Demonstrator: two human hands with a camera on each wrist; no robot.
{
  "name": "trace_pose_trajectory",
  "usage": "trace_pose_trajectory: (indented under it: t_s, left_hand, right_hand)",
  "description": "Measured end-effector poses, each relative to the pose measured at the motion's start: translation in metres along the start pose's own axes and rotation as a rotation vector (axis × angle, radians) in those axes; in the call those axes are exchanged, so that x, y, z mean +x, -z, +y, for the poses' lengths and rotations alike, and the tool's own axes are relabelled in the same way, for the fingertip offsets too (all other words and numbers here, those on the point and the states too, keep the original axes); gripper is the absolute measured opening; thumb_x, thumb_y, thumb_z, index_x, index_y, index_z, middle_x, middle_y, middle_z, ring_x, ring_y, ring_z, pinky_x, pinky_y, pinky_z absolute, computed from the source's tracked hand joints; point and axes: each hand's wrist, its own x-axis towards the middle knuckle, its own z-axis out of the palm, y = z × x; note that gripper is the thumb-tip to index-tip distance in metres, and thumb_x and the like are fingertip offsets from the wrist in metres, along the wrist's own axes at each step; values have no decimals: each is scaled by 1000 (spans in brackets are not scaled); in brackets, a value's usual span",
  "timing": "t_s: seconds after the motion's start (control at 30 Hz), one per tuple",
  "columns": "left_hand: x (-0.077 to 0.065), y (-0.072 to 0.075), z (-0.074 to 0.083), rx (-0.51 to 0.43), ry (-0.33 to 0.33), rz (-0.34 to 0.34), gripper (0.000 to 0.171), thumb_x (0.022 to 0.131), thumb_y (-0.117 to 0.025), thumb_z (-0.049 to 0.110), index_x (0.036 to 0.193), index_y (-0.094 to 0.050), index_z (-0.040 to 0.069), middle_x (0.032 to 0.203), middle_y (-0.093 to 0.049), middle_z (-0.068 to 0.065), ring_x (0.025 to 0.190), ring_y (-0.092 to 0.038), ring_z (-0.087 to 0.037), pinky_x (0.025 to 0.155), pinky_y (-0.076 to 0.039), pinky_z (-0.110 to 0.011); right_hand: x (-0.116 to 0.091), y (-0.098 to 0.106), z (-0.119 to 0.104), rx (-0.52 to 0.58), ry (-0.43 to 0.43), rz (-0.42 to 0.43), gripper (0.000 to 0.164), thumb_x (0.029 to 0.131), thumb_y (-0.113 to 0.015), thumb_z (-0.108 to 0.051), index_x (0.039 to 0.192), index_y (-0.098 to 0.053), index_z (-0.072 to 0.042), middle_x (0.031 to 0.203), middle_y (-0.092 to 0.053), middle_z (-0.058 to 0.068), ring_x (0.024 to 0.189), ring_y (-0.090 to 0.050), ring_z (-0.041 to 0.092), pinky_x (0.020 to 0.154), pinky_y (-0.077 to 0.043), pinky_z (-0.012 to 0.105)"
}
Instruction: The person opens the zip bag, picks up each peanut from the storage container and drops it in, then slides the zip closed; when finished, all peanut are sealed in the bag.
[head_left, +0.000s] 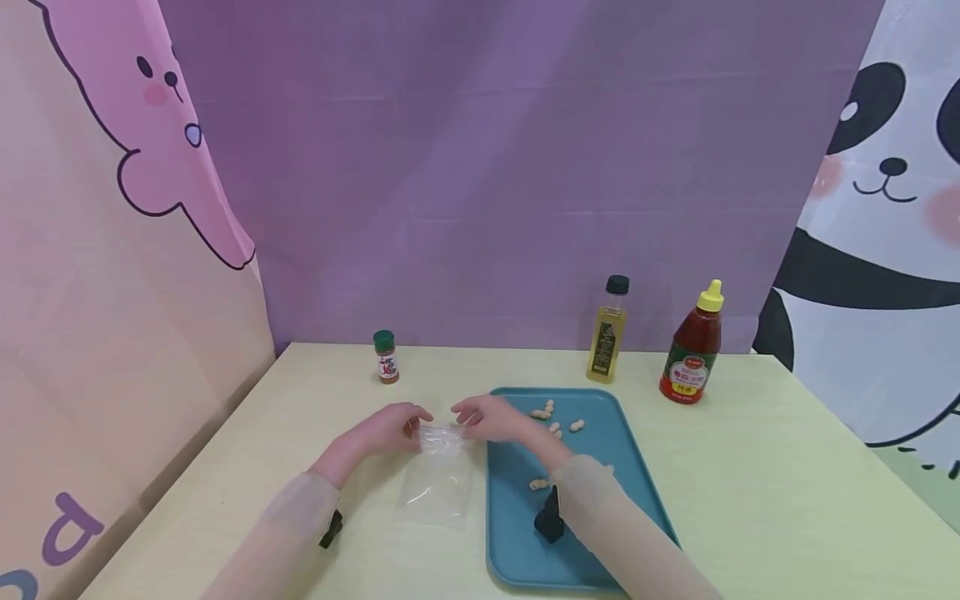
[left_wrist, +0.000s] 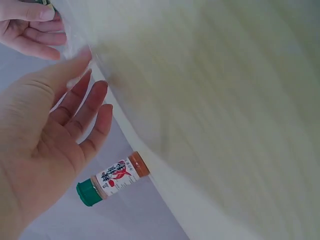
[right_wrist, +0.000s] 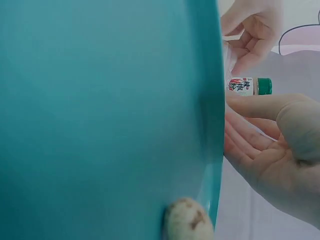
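Note:
A clear plastic bag [head_left: 438,483] hangs between the two hands, its lower part lying over the pale tabletop. The left hand [head_left: 392,427] pinches its upper left corner between thumb and forefinger; the other fingers [left_wrist: 95,112] are loosely bent. At the upper right corner, the right hand [head_left: 491,418] holds the bag's edge with its thumb [right_wrist: 255,106] against the fingers. That hand's wrist reaches over a blue tray [head_left: 517,533] bearing several peanuts [head_left: 538,484].
A green-capped spice jar [head_left: 387,367] stands behind the left hand. Farther back on the right are an oil bottle [head_left: 606,337] and a ketchup bottle [head_left: 690,358] with a yellow nozzle. A purple cloth [head_left: 487,183] hangs behind the table.

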Motion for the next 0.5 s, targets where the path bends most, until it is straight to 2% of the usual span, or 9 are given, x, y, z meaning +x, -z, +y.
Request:
trace_pose_trajectory:
  t_s: [0.1,0.2,0.4,0.5]
  left_hand:
    - [-1,1,3,66,-24,12,27,82,-69,3,109,-64,4,84,-60,-1,77,-52,-13,75,-48,-30]
    - [-2,2,5,127,-45,50,21,83,-69,4,104,-65,6,84,-61,0,75,-53,-12,74,-49,-30]
    - [-4,3,9,265,-133,231,18,83,-70,9,101,-66,12,83,-62,4,69,-53,-8,64,-47,-24]
    - [-4,3,12,279,-139,339,20,83,-71,14,102,-65,12,86,-63,3,71,-57,-9,64,-49,-24]
  right_hand:
    - [1,-3,-2,-21,-16,3,35,86,-64,-3,120,-61,1,101,-69,13,89,-65,22,72,-54,27]
    - [1,-3,-4,-33,-29,2,32,86,-64,-5,117,-64,-1,94,-70,9,76,-61,12,63,-50,22]
    - [0,-3,-4,7,-17,28,22,89,-62,-11,107,-69,-2,82,-68,7,64,-54,8,56,-46,20]
    - [-1,-3,-4,45,-21,65,19,92,-60,-16,99,-72,-3,77,-67,6,61,-53,9,56,-46,21]
